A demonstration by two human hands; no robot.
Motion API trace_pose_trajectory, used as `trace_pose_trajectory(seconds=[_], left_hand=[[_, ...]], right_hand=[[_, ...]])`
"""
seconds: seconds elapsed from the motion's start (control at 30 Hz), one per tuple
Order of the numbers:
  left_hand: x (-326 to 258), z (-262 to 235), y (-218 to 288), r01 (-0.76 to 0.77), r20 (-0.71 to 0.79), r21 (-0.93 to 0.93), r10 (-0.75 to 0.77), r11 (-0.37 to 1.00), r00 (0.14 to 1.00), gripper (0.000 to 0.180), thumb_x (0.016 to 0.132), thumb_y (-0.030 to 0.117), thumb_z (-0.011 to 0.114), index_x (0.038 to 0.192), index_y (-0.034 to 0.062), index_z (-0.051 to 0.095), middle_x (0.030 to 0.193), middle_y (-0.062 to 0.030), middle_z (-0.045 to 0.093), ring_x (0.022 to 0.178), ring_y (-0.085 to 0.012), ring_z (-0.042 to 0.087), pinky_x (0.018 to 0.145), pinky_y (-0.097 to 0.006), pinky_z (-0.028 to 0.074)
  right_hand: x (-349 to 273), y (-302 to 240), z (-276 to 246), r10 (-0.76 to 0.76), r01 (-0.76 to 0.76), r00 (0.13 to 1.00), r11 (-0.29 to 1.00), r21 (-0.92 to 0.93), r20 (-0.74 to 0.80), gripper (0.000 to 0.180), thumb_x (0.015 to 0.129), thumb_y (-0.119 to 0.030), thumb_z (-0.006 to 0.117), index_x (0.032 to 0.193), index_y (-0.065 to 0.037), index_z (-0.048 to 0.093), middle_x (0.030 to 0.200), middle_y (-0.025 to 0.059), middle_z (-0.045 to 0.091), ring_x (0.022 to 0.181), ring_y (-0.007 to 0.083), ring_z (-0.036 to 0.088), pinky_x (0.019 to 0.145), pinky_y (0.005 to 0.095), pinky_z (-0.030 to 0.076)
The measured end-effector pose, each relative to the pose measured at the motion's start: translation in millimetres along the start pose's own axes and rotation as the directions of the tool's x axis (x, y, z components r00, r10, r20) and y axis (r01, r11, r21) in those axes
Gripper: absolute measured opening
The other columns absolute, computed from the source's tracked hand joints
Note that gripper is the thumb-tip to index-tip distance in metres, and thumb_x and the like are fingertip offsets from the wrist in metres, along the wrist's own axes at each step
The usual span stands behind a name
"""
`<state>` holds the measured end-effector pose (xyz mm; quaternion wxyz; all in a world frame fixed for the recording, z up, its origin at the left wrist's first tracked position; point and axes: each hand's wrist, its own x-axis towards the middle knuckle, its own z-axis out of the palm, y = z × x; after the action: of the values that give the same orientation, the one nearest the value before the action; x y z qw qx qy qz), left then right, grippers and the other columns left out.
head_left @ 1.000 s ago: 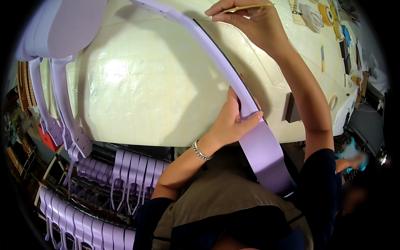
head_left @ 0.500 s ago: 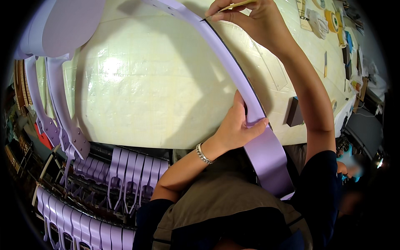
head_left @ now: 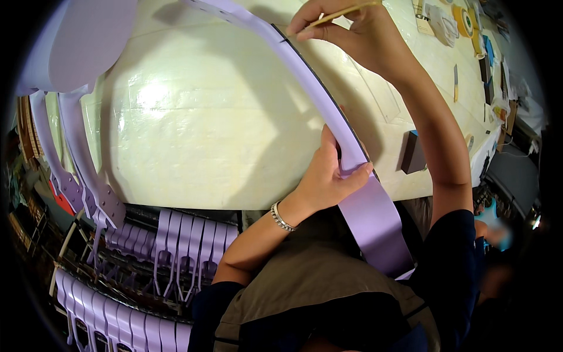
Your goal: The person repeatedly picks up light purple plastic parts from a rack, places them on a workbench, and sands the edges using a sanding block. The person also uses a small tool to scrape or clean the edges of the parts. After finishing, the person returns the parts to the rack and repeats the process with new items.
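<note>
A lilac guitar runs from my lap up across the table, its side toward me and its neck slanting to the far left. A dark strip follows the neck's right edge. My left hand is closed around the neck where it meets the body, thumb on the near side. At the far end, my right hand pinches a thin, yellowish-handled brush. The brush's dark tip lies at the neck's edge, close to the headstock; whether it touches is hard to tell.
More lilac guitars stand at the far left, and several hang on a rack at the lower left. A dark block, a knife and a tape roll lie on the sheet-covered table. Another person is at the right edge.
The guitar's neck has shifted slightly left. My right hand and the brush tip have come a little nearer along the neck's edge. My left hand keeps its hold on the neck.
</note>
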<state>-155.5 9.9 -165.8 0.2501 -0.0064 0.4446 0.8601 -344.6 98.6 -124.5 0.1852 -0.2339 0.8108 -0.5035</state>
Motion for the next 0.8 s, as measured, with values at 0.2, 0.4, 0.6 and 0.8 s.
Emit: trace_pose_trajectory(seconds=[0.2, 0.4, 0.6, 0.8], left_hand=[[2.1, 1.7, 5.3, 0.029, -0.025, -0.025, -0.029, 0.999, 0.999, 0.084, 0.080, 0.002, 0.059, 0.138, -0.0041, -0.002, 0.093, -0.0101, 0.055, 0.083, -0.0204, 0.062, 0.084, -0.036, 0.048], [0.4, 2.1, 4.2, 0.032, -0.012, -0.002, -0.032, 0.999, 0.999, 0.082, 0.080, 0.001, 0.058, 0.138, -0.0045, -0.001, 0.094, -0.0103, 0.055, 0.085, -0.0209, 0.061, 0.085, -0.037, 0.047], [0.3, 1.8, 0.2, 0.014, -0.044, -0.016, -0.015, 1.000, 0.999, 0.078, 0.081, 0.001, 0.057, 0.139, -0.0012, 0.004, 0.093, -0.0107, 0.054, 0.087, -0.0210, 0.060, 0.080, -0.037, 0.050], [0.0, 2.2, -0.3, 0.031, -0.032, -0.045, -0.032, 0.999, 0.999, 0.080, 0.087, 0.026, 0.057, 0.140, -0.0008, 0.003, 0.095, -0.0137, 0.054, 0.086, -0.0222, 0.059, 0.080, -0.038, 0.050]], right_hand=[[-38.1, 1.7, -6.9, -0.079, 0.084, 0.996, 0.986, -0.142, 0.043, 0.010, 0.071, -0.003, 0.069, 0.080, -0.007, 0.070, 0.072, 0.0031, 0.059, 0.071, 0.0163, 0.057, 0.065, 0.0270, 0.047], [-40.6, 2.2, -3.5, -0.076, 0.074, 0.997, 0.996, -0.052, -0.023, 0.011, 0.072, -0.001, 0.068, 0.081, -0.006, 0.069, 0.075, 0.0031, 0.060, 0.073, 0.0159, 0.058, 0.064, 0.0276, 0.048], [-76.9, -6.2, -12.1, -0.190, 0.198, 0.980, 0.954, -0.226, 0.058, 0.013, 0.063, 0.000, 0.071, 0.072, -0.009, 0.067, 0.071, -0.0021, 0.063, 0.072, 0.0172, 0.055, 0.061, 0.0273, 0.048], [-85.0, -6.0, -8.7, -0.157, 0.156, 0.988, 0.965, -0.209, 0.014, 0.014, 0.063, 0.001, 0.068, 0.073, -0.008, 0.065, 0.073, -0.0019, 0.064, 0.070, 0.0179, 0.052, 0.061, 0.0268, 0.045]])
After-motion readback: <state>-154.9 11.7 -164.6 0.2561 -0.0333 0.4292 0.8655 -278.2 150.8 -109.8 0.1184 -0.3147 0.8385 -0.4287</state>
